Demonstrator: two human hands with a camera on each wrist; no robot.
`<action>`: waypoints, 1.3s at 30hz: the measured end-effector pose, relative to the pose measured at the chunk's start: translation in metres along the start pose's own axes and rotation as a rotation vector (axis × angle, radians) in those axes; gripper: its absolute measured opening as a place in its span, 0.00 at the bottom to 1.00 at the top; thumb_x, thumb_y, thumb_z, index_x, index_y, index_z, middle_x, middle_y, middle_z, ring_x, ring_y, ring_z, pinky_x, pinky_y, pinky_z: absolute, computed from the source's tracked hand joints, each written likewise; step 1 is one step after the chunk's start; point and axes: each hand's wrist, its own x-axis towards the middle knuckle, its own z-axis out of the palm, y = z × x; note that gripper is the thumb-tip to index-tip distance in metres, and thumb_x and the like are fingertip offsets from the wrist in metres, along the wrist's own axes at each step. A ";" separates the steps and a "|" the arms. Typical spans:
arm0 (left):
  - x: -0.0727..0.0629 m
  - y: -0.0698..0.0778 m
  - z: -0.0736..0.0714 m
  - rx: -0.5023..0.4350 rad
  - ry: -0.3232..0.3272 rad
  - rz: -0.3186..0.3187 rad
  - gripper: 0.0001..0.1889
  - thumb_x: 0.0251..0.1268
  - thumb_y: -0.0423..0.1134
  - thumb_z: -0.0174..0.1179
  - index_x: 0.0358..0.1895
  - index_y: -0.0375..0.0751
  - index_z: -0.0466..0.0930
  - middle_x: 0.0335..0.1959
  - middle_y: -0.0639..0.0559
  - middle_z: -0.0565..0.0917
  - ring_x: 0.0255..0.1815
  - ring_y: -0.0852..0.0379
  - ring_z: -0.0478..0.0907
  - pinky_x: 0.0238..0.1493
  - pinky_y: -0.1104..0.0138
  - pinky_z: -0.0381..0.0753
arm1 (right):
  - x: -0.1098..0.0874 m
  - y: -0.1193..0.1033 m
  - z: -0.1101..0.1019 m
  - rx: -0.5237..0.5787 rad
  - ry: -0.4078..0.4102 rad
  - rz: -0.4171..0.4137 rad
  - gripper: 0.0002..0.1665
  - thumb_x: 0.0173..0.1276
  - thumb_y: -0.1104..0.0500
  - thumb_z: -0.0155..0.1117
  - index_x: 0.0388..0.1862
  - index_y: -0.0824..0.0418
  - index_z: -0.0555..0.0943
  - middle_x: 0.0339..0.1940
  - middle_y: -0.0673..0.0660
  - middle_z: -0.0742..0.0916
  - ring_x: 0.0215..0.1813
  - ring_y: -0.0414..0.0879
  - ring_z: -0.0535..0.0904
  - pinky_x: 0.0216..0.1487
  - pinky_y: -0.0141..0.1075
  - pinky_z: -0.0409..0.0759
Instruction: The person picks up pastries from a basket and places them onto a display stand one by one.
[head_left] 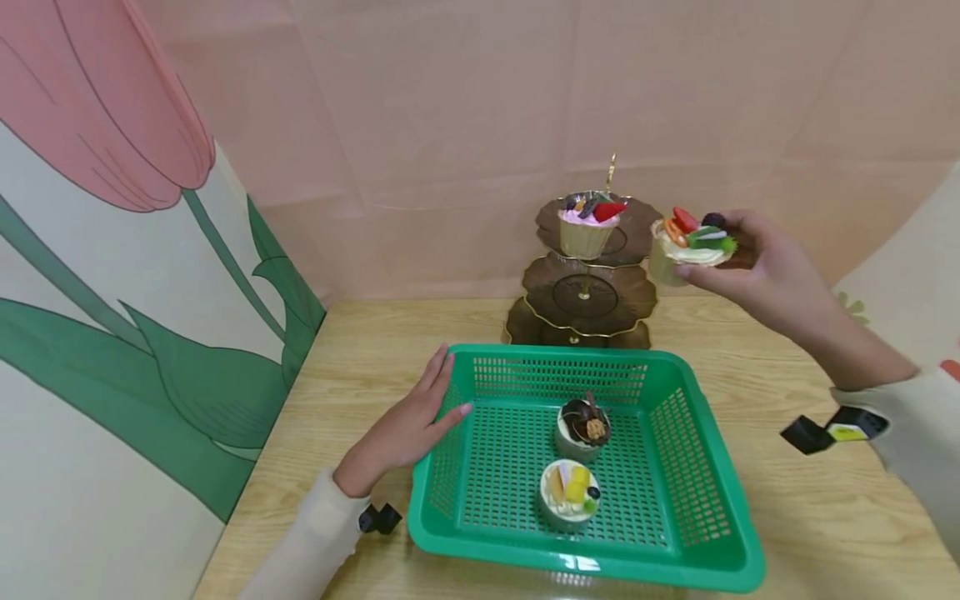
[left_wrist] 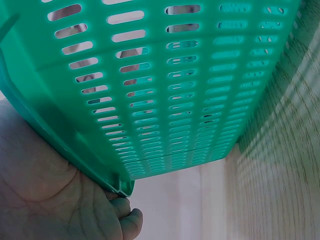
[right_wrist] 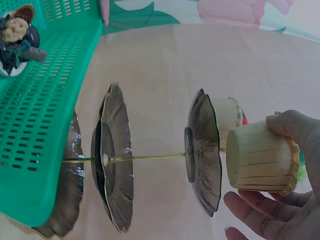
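My right hand [head_left: 780, 275] holds a cupcake [head_left: 667, 260] topped with strawberry, orange slice and a dark berry, thumb on one side of its pale cup and fingers on the other. It is raised at the right of the three-tier brown stand [head_left: 588, 293], close to the top tier. On that tier sits a cupcake with pink cream [head_left: 587, 237]. My left hand [head_left: 405, 425] rests on the left rim of the green basket [head_left: 525, 357], fingers straight. In the basket stand a chocolate-topped cupcake [head_left: 581, 433] and a cupcake with yellow fruit pieces [head_left: 568, 498].
The basket stands on a wooden table [head_left: 360, 367], in front of the stand and overlapping its lowest tier in the head view. A gold handle [head_left: 611, 173] rises from the stand's top. Behind hangs a pink cloth [head_left: 450, 150]; a tulip-patterned wall [head_left: 187, 358] borders the left.
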 end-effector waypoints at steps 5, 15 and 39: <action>0.000 0.000 0.000 0.001 0.007 0.007 0.43 0.81 0.63 0.41 0.83 0.43 0.33 0.83 0.57 0.26 0.83 0.51 0.42 0.74 0.50 0.62 | 0.016 0.001 -0.001 -0.023 0.019 -0.004 0.38 0.65 0.59 0.75 0.68 0.70 0.69 0.51 0.48 0.79 0.40 0.28 0.79 0.37 0.17 0.77; 0.000 -0.002 0.000 0.011 0.005 0.003 0.44 0.80 0.65 0.39 0.83 0.45 0.31 0.82 0.59 0.25 0.83 0.54 0.39 0.74 0.52 0.62 | 0.049 -0.004 -0.002 -0.087 0.024 0.009 0.40 0.65 0.52 0.75 0.69 0.70 0.69 0.54 0.60 0.79 0.39 0.30 0.77 0.35 0.17 0.75; 0.002 -0.005 0.002 0.023 -0.003 0.010 0.44 0.79 0.66 0.38 0.83 0.45 0.30 0.82 0.60 0.23 0.83 0.56 0.36 0.75 0.52 0.61 | 0.088 0.006 0.019 -0.164 -0.046 -0.003 0.42 0.64 0.51 0.75 0.68 0.73 0.70 0.56 0.70 0.80 0.45 0.47 0.78 0.30 0.21 0.73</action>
